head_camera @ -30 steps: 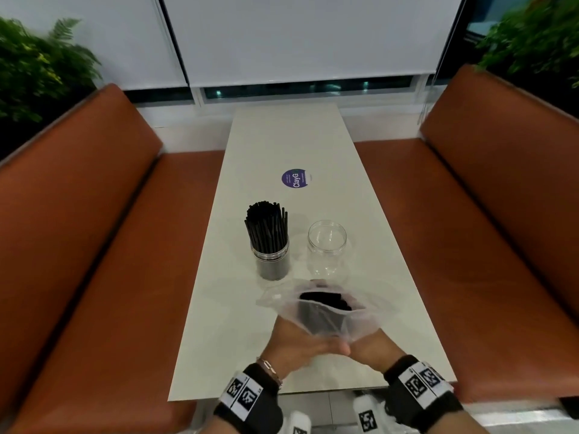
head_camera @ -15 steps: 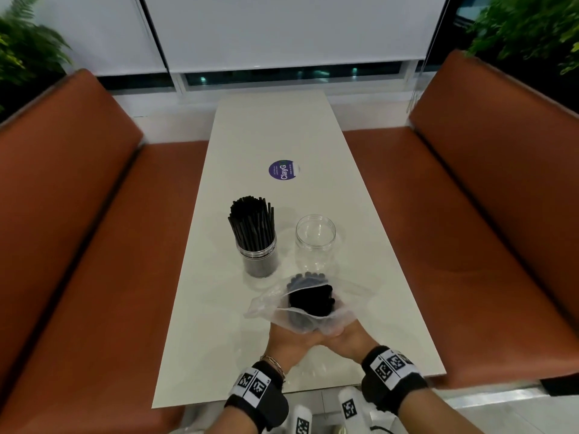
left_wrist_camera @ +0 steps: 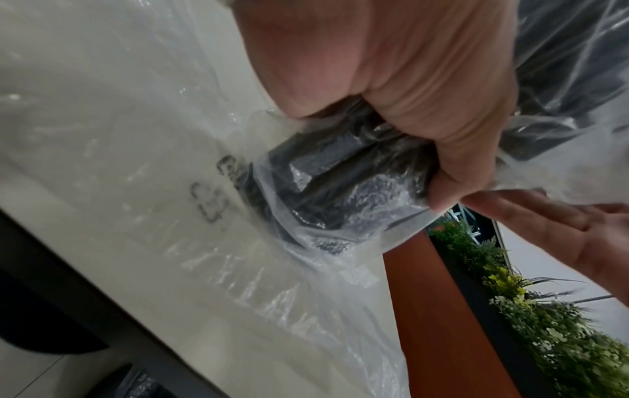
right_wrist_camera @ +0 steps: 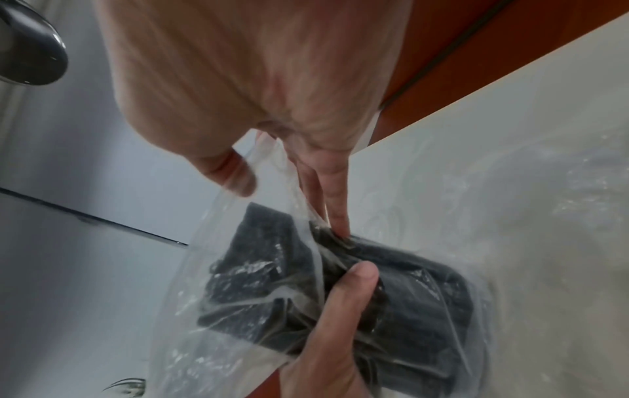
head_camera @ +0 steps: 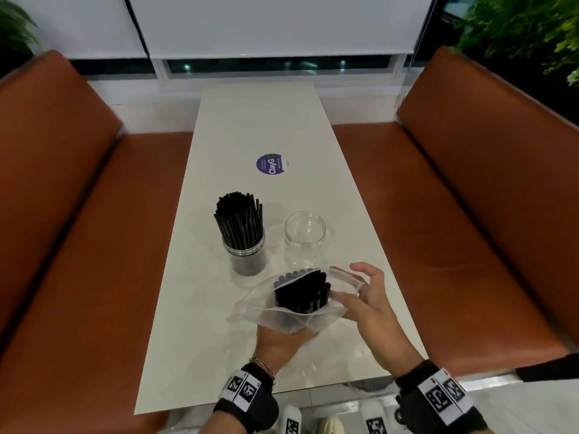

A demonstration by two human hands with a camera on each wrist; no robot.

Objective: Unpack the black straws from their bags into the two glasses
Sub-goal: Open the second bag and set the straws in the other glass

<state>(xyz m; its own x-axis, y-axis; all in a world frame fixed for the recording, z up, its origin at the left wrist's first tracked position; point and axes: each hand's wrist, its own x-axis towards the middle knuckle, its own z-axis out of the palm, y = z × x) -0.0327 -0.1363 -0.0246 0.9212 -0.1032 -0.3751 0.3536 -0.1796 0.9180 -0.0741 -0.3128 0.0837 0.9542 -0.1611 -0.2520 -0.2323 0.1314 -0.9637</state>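
Note:
A clear plastic bag [head_camera: 250, 308] holds a bundle of black straws [head_camera: 300, 292], mouth facing the glasses. My left hand [head_camera: 282, 335] grips the bag and bundle from below; in the left wrist view its fingers [left_wrist_camera: 425, 107] wrap round the bagged straws [left_wrist_camera: 340, 188]. My right hand [head_camera: 360, 289] is open beside the bag's right edge, and its fingertips [right_wrist_camera: 335, 215] touch the bag's rim [right_wrist_camera: 218, 215]. The left glass [head_camera: 247, 255] is packed with upright black straws. The right glass [head_camera: 305, 236] stands empty just beyond the bag.
The long white table [head_camera: 260, 126] carries a round purple sticker [head_camera: 271, 164] beyond the glasses. Brown benches run along the left side [head_camera: 78, 245] and the right side [head_camera: 454, 230]. Another bag lies under the table edge [left_wrist_camera: 142, 385].
My right hand has left the underside of the bag and moved up to the right side of its mouth, fingers spread. The left hand alone now holds the bag.

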